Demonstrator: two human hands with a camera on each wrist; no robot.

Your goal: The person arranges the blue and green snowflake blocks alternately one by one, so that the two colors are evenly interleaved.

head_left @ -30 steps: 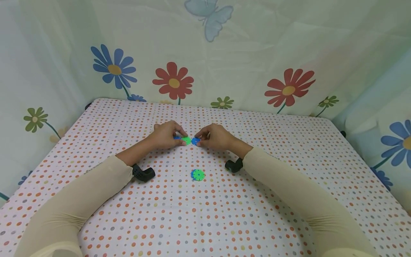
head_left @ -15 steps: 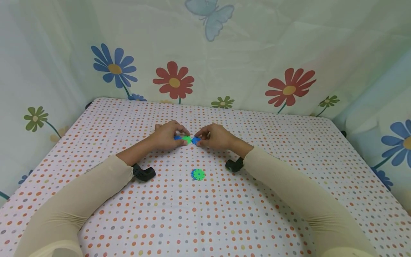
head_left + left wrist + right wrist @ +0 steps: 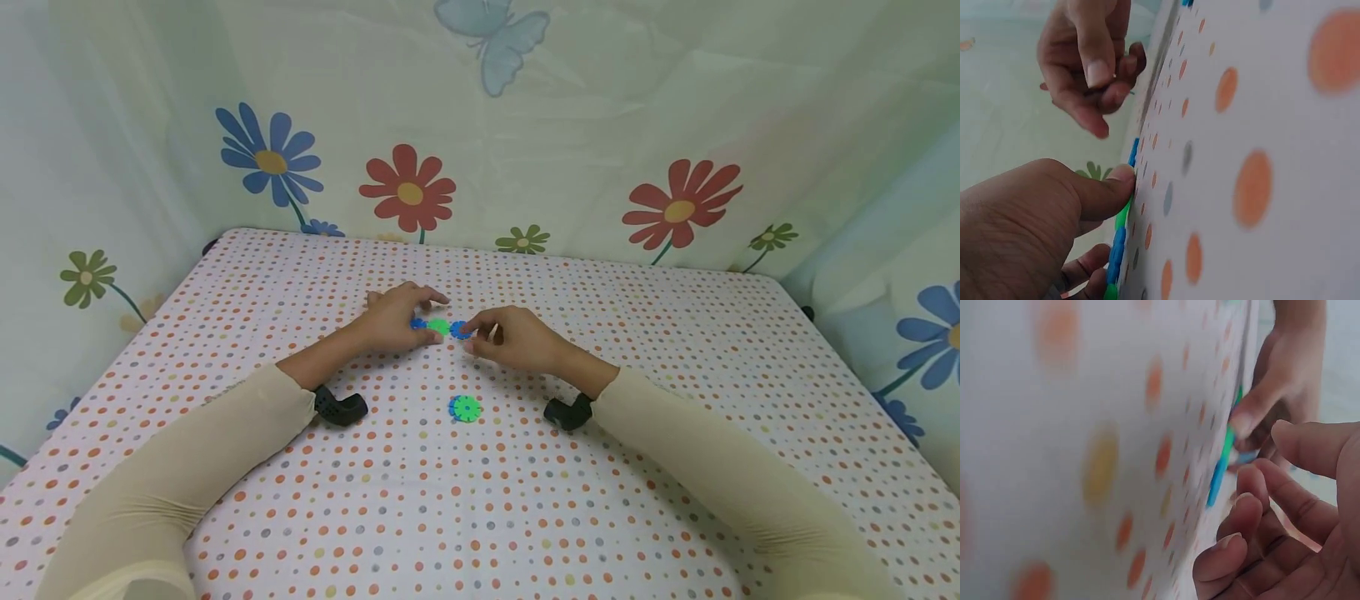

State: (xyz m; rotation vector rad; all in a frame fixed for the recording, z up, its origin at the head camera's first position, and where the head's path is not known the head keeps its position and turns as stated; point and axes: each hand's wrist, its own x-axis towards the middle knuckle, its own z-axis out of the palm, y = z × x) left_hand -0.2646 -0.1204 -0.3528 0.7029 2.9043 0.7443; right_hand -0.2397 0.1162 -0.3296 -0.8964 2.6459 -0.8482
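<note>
A row of notched plastic discs lies on the cloth, with a blue disc (image 3: pixel 418 323), a green disc (image 3: pixel 438 327) and a right-hand blue disc (image 3: pixel 461 330) showing in the head view. The left wrist view also reveals another green disc (image 3: pixel 1110 292) farther along, partly cut off. My left hand (image 3: pixel 396 320) spans the row: its thumb touches the near edge around the green disc, while the index finger is stretched out above the far side. Beside the right-end blue disc is my right hand (image 3: pixel 522 337), fingers loosely bent and holding nothing; in the right wrist view they are apart from the row.
Nearer the body, a loose green disc (image 3: pixel 468 408) overlaps a blue disc (image 3: pixel 453 407). A dotted cloth (image 3: pixel 480 500) covers the table. Behind it hangs a flower-printed curtain (image 3: pixel 562 150). Black wrist devices (image 3: pixel 341 408) sit at both cuffs.
My right hand has let go of the right-end blue disc and drawn back slightly right and nearer. My left index finger has lifted and straightened off the green disc. The row stays together.
</note>
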